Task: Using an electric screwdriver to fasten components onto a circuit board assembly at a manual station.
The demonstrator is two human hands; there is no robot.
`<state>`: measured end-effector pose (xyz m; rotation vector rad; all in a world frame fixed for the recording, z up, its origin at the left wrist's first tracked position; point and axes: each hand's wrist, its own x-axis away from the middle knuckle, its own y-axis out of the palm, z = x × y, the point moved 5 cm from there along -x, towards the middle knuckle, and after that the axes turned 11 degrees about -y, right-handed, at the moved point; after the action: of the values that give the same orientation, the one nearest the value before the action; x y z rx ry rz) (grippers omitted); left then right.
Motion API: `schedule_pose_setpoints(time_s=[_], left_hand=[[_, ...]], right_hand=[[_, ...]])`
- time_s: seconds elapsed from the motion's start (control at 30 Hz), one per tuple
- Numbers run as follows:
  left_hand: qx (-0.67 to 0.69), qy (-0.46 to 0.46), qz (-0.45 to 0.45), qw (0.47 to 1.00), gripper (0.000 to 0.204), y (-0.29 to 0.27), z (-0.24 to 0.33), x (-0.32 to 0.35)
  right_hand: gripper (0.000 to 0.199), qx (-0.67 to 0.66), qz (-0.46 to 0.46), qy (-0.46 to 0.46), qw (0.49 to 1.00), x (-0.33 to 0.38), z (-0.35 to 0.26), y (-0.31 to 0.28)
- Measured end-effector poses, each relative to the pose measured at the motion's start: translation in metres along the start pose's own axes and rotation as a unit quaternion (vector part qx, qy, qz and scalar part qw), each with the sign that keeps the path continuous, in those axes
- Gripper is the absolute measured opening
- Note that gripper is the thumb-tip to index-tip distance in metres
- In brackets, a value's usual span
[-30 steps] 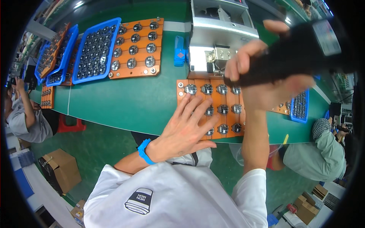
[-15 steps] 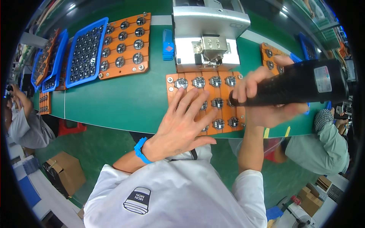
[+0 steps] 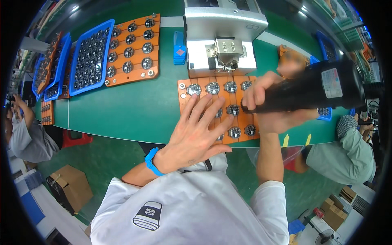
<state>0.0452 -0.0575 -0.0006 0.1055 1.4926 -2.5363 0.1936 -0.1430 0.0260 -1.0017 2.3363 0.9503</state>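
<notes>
Left hand (image 3: pixel 195 138) splayed palm down, fingers apart, over the near left part of an orange board (image 3: pixel 243 122) at the middle of the green surface (image 3: pixel 122 108), fingertip contact with its round modules (image 3: pixel 234 132) impossible to confirm. Around the left wrist, a blue wristband (image 3: pixel 152 162). At the scene's left edge, a person (image 3: pixel 28 134) in a grey top; at near left, a cardboard box (image 3: pixel 72 188) on the floor. At far left on the surface, a blue tray (image 3: pixel 86 89) packed with similar modules and, just right of it, a second orange board (image 3: pixel 138 57) bearing twelve in rows of three. Next, a small blue case (image 3: pixel 179 48) beside a silver machine (image 3: pixel 222 20), directly on the far side of the middle board. To the right, right hand (image 3: pixel 281 121) wrapped around a black handheld tool (image 3: pixel 310 87), narrow end over the middle board's right part, contact there hidden. Along the near edge, yellow strips (image 3: pixel 286 141). Farther right, partly covered, another blue tray (image 3: pixel 326 119) and, at near right, another person (image 3: pixel 341 157) in pale green.
</notes>
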Motion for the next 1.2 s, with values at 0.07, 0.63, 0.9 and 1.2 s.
schedule_pose_setpoints(time_s=[0.07,0.63,0.9,1.2], left_hand=[[0.001,0.0,0.002,1.0,0.066,0.0,0.0,0.0],[0.012,0.003,0.003,1.0,0.068,-0.002,0.0,0.0],[0.011,0.005,0.01,1.0,0.067,-0.005,0.002,0.0],[0.015,0.007,0.013,1.0,0.067,-0.007,0.002,-0.001]], right_hand=[[0.096,-0.017,-0.012,-0.003,1.0,-0.001,0.001,0.0],[0.099,0.22,-0.082,-0.126,0.964,-0.084,0.002,0.038],[0.043,0.226,-0.092,-0.179,0.953,-0.08,0.007,0.048],[0.113,0.028,-0.067,-0.033,0.997,-0.062,-0.012,0.039]])
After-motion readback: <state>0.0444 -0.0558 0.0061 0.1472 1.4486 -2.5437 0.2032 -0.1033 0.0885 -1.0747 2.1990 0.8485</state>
